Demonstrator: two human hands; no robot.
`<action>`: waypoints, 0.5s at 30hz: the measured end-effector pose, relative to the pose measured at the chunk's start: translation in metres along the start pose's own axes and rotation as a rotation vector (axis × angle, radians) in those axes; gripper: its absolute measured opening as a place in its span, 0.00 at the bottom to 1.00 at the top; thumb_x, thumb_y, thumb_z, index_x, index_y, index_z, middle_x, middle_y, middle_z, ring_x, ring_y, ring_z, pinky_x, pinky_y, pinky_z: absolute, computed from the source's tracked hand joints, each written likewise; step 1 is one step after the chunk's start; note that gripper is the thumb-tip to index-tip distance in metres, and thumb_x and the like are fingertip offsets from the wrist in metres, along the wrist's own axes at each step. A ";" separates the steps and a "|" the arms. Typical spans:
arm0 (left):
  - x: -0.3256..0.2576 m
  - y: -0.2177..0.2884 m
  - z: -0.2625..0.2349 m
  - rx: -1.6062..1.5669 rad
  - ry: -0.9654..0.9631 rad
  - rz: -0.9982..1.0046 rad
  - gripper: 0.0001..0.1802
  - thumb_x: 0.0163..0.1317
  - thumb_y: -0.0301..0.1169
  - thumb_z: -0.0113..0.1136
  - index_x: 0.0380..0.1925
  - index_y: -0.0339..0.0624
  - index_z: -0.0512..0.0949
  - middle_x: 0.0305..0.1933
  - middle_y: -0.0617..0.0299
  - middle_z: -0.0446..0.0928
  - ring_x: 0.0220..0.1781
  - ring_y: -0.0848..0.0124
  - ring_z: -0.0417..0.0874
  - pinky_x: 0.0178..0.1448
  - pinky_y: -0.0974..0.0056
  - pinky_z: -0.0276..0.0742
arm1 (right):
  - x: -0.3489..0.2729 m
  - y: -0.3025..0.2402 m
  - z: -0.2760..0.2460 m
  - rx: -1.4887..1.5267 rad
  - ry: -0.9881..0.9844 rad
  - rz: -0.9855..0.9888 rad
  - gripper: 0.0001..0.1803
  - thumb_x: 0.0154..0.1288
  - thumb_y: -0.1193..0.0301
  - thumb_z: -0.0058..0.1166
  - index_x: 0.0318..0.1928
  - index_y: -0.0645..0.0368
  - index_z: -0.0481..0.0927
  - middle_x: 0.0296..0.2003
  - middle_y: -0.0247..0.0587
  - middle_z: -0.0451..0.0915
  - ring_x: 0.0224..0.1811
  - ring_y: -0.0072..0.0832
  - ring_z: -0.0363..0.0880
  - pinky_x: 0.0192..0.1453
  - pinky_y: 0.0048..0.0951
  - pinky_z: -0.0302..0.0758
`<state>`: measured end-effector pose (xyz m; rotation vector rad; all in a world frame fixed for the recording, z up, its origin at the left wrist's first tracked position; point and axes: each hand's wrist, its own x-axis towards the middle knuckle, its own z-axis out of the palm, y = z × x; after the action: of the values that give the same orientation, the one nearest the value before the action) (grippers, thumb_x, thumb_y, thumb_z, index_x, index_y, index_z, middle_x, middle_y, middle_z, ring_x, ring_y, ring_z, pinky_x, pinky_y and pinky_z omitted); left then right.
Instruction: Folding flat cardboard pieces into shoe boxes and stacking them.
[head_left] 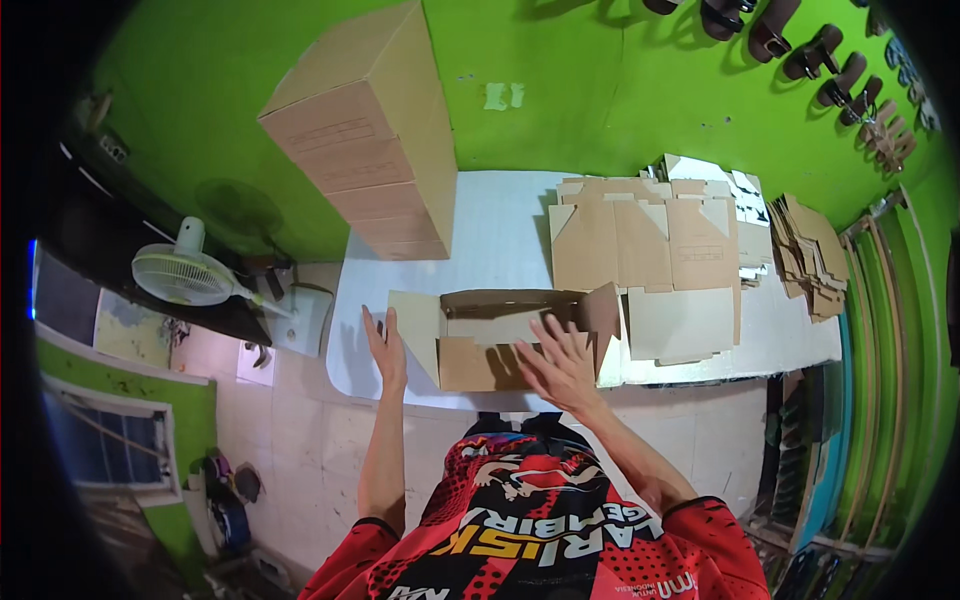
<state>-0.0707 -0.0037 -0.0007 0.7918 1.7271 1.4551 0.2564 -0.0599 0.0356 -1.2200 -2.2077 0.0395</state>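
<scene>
A brown cardboard box (482, 366) stands near the front edge of the white table (500, 215), its top open and its end flaps folded outward. The inside shows pale at the bottom. My left hand (386, 352) is upright just left of the box's left flap (414, 332), fingers stretched and holding nothing; whether it touches the flap I cannot tell. Over the right end of the box, my right hand (562, 368) is spread with its fingers apart, in front of the right flap (606, 318). It covers part of the box's front right corner.
A tall stack of closed boxes (385, 190) rises at the back left of the table. Flattened cardboard sheets (645, 240) are piled to the right, with more flat pieces (808, 255) farther right. A fan (185, 272) stands at left. Sandals (815, 52) hang on the green wall.
</scene>
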 end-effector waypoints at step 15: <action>-0.004 -0.005 -0.011 0.135 -0.150 0.143 0.30 0.74 0.44 0.64 0.69 0.36 0.76 0.65 0.48 0.80 0.66 0.63 0.79 0.71 0.55 0.73 | 0.085 0.076 0.089 -0.047 -0.486 0.211 0.35 0.80 0.41 0.40 0.78 0.43 0.66 0.78 0.48 0.65 0.80 0.53 0.60 0.82 0.66 0.51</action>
<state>-0.0775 -0.0139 -0.0041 1.0883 1.6965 1.3446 0.2346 0.0732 -0.0184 -1.5984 -2.4800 0.4101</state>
